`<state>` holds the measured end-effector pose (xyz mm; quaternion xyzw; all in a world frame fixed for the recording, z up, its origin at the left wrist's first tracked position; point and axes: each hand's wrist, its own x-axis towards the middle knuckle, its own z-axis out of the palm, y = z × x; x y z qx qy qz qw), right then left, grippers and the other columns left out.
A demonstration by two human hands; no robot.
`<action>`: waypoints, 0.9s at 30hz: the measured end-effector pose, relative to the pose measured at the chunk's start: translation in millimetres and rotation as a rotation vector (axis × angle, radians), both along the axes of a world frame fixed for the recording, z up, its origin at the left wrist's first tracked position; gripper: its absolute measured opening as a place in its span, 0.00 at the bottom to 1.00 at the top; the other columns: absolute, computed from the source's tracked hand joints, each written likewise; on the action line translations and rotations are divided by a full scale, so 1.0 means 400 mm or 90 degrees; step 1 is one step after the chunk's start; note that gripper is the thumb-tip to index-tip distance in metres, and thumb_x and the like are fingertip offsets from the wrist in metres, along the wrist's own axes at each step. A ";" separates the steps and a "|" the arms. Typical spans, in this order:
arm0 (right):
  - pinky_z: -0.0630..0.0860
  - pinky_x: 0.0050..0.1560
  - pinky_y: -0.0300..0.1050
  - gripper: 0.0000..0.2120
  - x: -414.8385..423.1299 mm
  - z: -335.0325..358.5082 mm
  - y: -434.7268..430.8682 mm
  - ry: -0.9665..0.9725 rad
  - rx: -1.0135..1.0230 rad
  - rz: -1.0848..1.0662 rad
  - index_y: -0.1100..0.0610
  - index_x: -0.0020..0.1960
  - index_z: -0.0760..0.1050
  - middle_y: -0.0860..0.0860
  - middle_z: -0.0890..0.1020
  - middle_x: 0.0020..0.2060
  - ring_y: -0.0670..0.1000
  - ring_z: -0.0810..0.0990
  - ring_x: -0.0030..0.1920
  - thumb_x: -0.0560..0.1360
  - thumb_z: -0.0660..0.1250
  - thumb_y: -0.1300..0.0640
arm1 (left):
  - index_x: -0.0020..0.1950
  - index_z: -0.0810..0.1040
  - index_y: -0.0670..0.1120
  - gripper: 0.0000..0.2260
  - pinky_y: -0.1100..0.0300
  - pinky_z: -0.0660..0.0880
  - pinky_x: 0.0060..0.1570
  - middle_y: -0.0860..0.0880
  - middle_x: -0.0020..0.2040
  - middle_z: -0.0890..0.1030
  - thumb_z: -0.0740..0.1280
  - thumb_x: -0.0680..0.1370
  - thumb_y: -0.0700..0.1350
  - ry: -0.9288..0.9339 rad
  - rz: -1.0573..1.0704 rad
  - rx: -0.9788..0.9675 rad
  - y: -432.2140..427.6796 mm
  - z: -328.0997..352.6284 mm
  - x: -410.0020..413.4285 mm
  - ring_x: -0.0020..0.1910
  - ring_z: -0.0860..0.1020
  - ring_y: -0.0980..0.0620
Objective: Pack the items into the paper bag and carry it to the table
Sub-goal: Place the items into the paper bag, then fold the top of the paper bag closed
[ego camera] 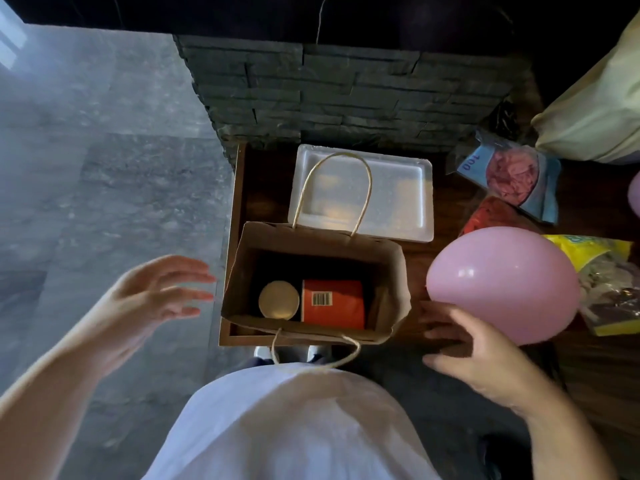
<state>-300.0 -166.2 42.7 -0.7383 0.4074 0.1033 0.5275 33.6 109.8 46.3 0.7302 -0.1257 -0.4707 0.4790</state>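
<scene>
White cloth of the person's shirt (291, 424) fills the near edge of the view, and both bare hands rise from it. On the left, the left hand (152, 292) is in the air beside the paper bag (311, 237), apart from it, with the fingers spread and holding nothing. On the right, the right hand (474, 344) is also empty, its fingers spread loosely; it is just under the pink balloon (502, 282), but I cannot tell if it touches it.

Between the hands the bag stands upright and open at the near left corner of the dark wooden surface (263, 174). Inside, at the bottom, lie a round gold lid (278, 299) and an orange box (334, 303) with a barcode, side by side. One twine handle (332, 192) leans far over the white tray (398, 195); the other hangs near.

I judge the packing is nearly done or finished. Packets of balloons (512, 174) lie far right, well apart from the bag, and it is not clear whether they belong to the items. If not, the next move calls for bringing both handles together above the opening and lifting straight up, so the contents do not tip.
</scene>
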 end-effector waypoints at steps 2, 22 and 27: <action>0.76 0.53 0.36 0.34 0.023 -0.037 0.035 0.004 0.001 -0.019 0.24 0.55 0.66 0.29 0.77 0.53 0.34 0.77 0.54 0.63 0.79 0.52 | 0.57 0.79 0.53 0.25 0.56 0.77 0.52 0.55 0.56 0.84 0.66 0.70 0.26 -0.043 -0.066 0.043 -0.013 -0.030 -0.047 0.55 0.82 0.55; 0.74 0.47 0.24 0.21 0.151 -0.086 0.096 -0.226 -0.120 -0.063 0.34 0.54 0.75 0.28 0.81 0.48 0.33 0.79 0.53 0.72 0.72 0.59 | 0.50 0.78 0.65 0.22 0.73 0.78 0.48 0.69 0.49 0.81 0.76 0.70 0.37 -0.385 -0.139 0.002 -0.089 -0.085 -0.089 0.44 0.82 0.66; 0.73 0.49 0.26 0.42 0.158 -0.103 0.092 -0.248 -0.103 -0.178 0.39 0.72 0.61 0.34 0.71 0.63 0.32 0.73 0.59 0.67 0.77 0.59 | 0.66 0.70 0.68 0.37 0.66 0.81 0.46 0.63 0.62 0.74 0.79 0.66 0.40 -0.285 -0.138 -0.006 -0.099 -0.089 -0.055 0.44 0.85 0.56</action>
